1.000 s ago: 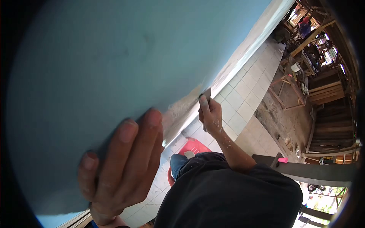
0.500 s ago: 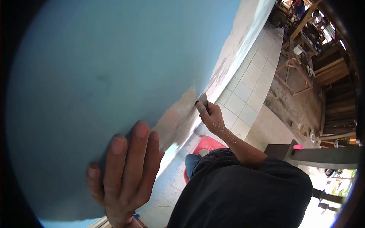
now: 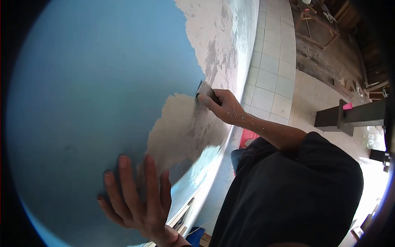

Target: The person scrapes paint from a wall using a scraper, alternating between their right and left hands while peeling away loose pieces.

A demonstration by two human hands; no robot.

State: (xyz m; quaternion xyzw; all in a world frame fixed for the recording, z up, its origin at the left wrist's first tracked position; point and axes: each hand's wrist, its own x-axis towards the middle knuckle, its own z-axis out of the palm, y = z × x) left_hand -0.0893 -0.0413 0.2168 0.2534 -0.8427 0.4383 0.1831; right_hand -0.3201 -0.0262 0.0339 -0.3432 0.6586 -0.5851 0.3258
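Note:
My right hand (image 3: pixel 222 105) is closed around a scraper (image 3: pixel 206 89), its blade against the wall where blue paint meets bare plaster. White flecks dot the back of that hand and the forearm. Flat on the wall (image 3: pixel 103 90), my left hand (image 3: pixel 138 201) has its fingers spread and holds nothing. Between the two hands lies a patch of bare, greyish plaster (image 3: pixel 173 123) with a ragged edge. A larger stripped stretch (image 3: pixel 214 33) runs along the wall above the scraper. Most of the scraper's handle is hidden in my grip.
A tiled floor (image 3: pixel 269 70) runs beside the wall. A red plastic item (image 3: pixel 249 136) shows partly behind my dark shirt. To the right are a dark beam (image 3: pixel 362 111) with a pink cup (image 3: pixel 348 106) on it and a wooden stand (image 3: pixel 314 26) farther back.
The view has turned, showing more of the stripped wall. My right hand, with the scraper, appears farther left and higher; the left hand's fingers are spread wider on the wall.

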